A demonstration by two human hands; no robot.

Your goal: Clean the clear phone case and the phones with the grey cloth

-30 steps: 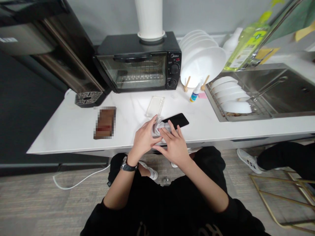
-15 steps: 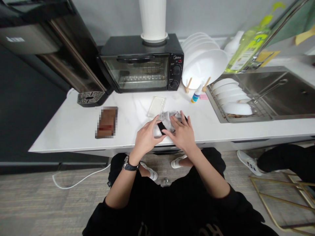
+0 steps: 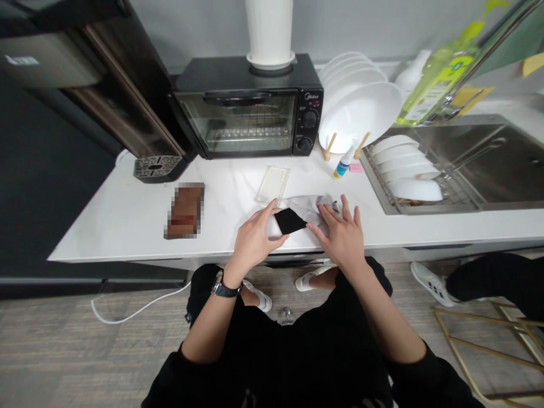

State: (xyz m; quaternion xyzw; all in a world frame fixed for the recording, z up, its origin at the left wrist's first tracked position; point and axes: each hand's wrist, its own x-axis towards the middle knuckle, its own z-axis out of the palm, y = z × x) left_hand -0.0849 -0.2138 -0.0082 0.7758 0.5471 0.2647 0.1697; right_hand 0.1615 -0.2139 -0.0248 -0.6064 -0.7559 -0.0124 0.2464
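A black phone (image 3: 289,221) lies flat on the white counter, its right part covered by a light grey cloth (image 3: 312,208). My left hand (image 3: 255,235) grips the phone's left end between thumb and fingers. On the cloth rests my right hand (image 3: 343,233), its fingertips pressing the bunched fabric and its thumb by the cloth's near edge. Just beyond my left hand, a clear phone case (image 3: 272,185) lies on the counter. A small spray bottle (image 3: 343,164) with a blue and yellow label stands farther back to the right.
A black toaster oven (image 3: 250,122) stands at the back, beside racked white plates (image 3: 361,116). To the left are a drinks machine (image 3: 155,167) and a pixelated brown item (image 3: 186,211). The sink (image 3: 488,164) holds a rack of bowls (image 3: 414,190). Another person's shoe (image 3: 431,283) shows at lower right.
My right hand has slid rightward with the cloth, and more of the phone's black surface shows. My left hand keeps its place at the phone's left end.
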